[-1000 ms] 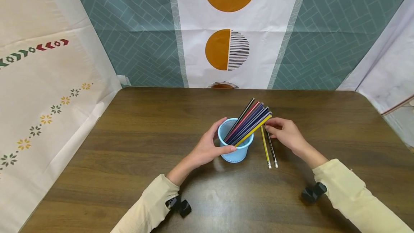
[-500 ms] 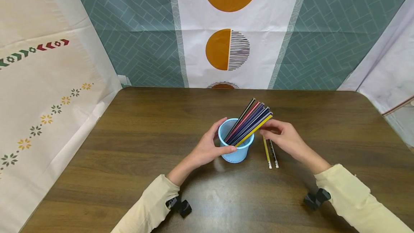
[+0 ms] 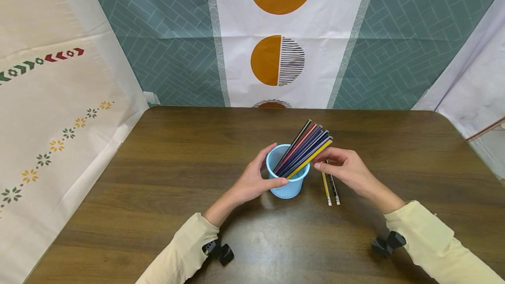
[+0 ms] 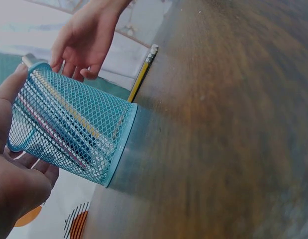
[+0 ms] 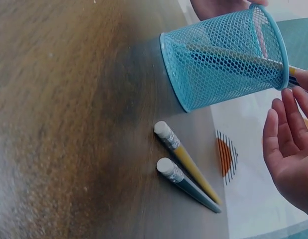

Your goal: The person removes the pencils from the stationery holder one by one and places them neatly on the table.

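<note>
A light blue mesh pencil cup [image 3: 286, 189] stands upright on the table, and my left hand [image 3: 252, 179] grips it from the left, thumb at the near rim and fingers round the far side. Several pencils [image 3: 304, 150], dark, red and yellow, lean right inside it. Close to the cup's right rim is my right hand [image 3: 345, 168], fingers loosely bent, fingertips right by the leaning pencils. Under that hand, a yellow-and-black pencil [image 5: 193, 172] and a black pencil [image 5: 193, 191] lie side by side on the table, white erasers toward the near edge. Their far ends are partly hidden by the hand.
The brown wooden table [image 3: 177, 157] spreads out around the cup. Behind it hangs a teal and white patterned cloth [image 3: 181, 34], and a cream cloth [image 3: 59, 113] hangs at the left. Black wrist cameras are strapped to both sleeves.
My right hand has left the ends of the two lying pencils and shifted left, toward the cup's rim and the leaning pencils. My left hand and the cup stay in place.
</note>
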Available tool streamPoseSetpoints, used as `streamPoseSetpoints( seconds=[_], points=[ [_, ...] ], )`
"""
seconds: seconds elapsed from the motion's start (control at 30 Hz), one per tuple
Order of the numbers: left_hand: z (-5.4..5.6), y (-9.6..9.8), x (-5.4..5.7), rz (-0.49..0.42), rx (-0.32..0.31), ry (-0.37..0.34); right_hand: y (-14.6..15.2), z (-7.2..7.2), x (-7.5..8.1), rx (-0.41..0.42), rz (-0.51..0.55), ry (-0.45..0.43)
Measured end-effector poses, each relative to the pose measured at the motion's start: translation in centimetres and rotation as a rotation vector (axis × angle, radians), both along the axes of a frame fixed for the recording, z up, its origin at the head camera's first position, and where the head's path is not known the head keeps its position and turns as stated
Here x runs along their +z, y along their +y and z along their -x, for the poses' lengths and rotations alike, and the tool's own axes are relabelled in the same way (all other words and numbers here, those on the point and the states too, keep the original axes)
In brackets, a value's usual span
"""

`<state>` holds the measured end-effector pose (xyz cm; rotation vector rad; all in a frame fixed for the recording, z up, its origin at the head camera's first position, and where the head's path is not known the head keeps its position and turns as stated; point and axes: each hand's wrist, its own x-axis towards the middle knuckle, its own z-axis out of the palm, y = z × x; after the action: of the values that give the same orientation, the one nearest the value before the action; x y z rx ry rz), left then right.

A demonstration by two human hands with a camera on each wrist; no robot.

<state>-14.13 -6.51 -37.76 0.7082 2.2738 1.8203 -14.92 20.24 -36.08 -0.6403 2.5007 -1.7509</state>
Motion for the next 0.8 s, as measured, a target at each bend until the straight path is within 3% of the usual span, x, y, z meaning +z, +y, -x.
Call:
streamPoseSetpoints(
  seconds=[0.17,0.47,0.8],
  points=[
    [0.0,0.0,-0.1,-0.003,0.001,0.000,-0.3,-0.1,0.2,-0.015,-0.012,0.005],
    [0.1,0.1,-0.1,-0.012,0.006,0.006,-1.1,-0.3,0.3,-0.047,0.086,-0.026],
    [-0.1,0.0,0.0,-0.013,-0.002,-0.001,-1.7,-0.6,0.6,-0.084,0.119,-0.038]
  ],
)
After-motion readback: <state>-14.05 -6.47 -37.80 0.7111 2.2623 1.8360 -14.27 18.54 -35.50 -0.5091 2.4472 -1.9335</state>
